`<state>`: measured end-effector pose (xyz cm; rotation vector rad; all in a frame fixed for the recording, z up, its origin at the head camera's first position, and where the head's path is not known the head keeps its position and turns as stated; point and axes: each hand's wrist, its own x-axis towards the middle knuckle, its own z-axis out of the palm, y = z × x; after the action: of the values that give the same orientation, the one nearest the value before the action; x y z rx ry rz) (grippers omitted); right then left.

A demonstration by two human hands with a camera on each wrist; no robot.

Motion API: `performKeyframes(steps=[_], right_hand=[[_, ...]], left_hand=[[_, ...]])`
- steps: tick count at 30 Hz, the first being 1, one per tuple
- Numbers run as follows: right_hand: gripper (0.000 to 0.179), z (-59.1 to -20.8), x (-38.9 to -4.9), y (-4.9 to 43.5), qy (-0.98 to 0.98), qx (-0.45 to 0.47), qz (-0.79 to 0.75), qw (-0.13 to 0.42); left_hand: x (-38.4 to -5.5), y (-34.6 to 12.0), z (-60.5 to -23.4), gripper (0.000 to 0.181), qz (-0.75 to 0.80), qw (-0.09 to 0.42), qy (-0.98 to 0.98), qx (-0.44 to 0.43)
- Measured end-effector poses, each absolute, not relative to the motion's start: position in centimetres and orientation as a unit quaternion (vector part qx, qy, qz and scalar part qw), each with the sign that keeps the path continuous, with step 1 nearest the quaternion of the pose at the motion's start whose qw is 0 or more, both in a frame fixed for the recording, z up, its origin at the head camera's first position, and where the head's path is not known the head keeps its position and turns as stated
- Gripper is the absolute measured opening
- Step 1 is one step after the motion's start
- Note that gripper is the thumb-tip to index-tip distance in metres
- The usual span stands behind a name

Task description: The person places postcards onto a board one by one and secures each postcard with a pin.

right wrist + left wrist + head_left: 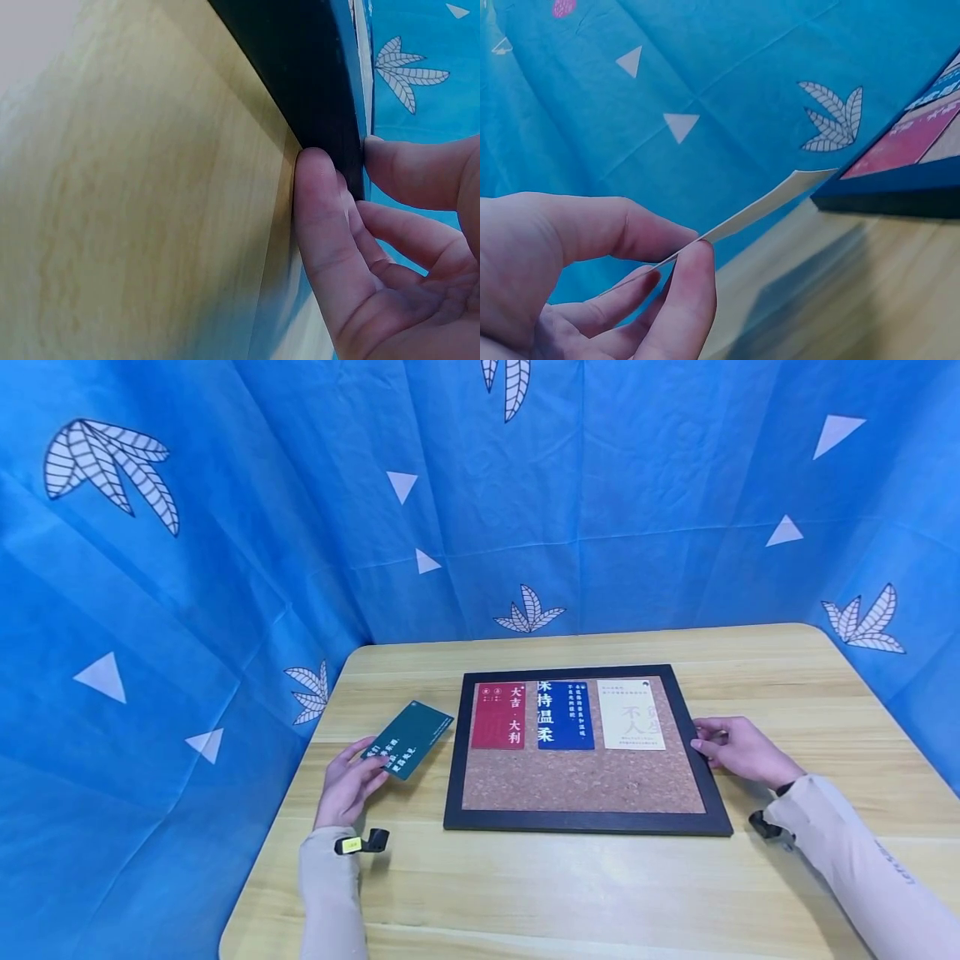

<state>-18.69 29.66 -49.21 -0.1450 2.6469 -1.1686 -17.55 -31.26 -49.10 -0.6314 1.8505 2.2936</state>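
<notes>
My left hand [349,787] pinches a dark green card [415,732] with white writing by its near left corner, thumb on top. The left wrist view has this card [757,210] nearly edge-on, raised over the table. To its right lies a black-framed cork board [577,789]. Along its upper half sit a red card [495,718], a blue card [564,727] and a cream card [633,727], side by side. My right hand [742,750] grips the board's right side, with the thumb on the frame [315,90] and fingers against its outer edge.
A pale wooden table [570,893] carries everything. Blue cloth [480,510] with white leaf and triangle prints hangs behind it and along both sides. Black straps with small dark devices [375,841] sit at both wrists.
</notes>
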Motion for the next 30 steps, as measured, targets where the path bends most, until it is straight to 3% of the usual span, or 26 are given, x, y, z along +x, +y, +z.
performKeyframes(steps=[30], right_hand=[[0.056, -49.2, -18.7, 29.6, 0.905, -0.053, -0.404, 0.122]], left_hand=[[-18.5, -27.3, -46.8, 0.058, 0.763, 0.089, 0.630, -0.114]])
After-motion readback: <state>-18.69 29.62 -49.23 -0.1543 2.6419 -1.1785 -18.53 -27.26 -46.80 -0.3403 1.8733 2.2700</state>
